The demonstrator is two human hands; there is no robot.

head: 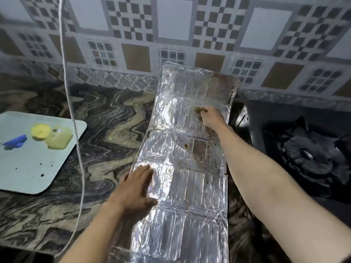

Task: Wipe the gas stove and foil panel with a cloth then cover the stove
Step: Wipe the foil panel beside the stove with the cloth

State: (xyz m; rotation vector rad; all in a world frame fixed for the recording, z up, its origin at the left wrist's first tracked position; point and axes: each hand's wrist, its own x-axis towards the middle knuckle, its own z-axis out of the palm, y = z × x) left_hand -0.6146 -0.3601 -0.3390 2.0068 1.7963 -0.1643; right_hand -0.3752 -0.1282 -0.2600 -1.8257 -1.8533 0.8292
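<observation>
A long silver foil panel (182, 186) lies on the marbled counter, its far end curling up against the tiled wall. Brown stains mark its middle and far sections. My left hand (136, 188) presses flat on the panel's left edge with fingers spread. My right hand (210, 116) is closed around a small brownish cloth (198, 110), pressed on the panel's far section. The black gas stove (307, 154) with its burner sits to the right of the panel.
A pale tray (28, 168) at the left holds a blue piece (15, 142), a yellow lid (40, 130) and a yellow container (58, 138). A white cord (76, 130) hangs down over the counter (106, 130) between tray and panel.
</observation>
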